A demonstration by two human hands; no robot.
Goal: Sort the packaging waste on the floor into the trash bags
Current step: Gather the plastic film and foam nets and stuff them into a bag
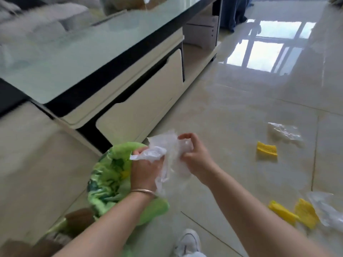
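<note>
Two hands hold one clear film (168,156) at lower centre: your left hand (143,168) grips it together with the green bag (109,175), your right hand (194,156) pinches its other side. It looks very light, soft and slippery, so bunch it and hold the thick folds.

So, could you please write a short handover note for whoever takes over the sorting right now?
Hands: left hand and right hand both grip the same crumpled clear plastic film, held over the green trash bag beside the cabinet.
Done: that film is off the floor, not yet in the bag.
Left on the floor: a clear wrapper, a yellow foam net, and to the right two more yellow nets beside another clear wrapper.
</note>
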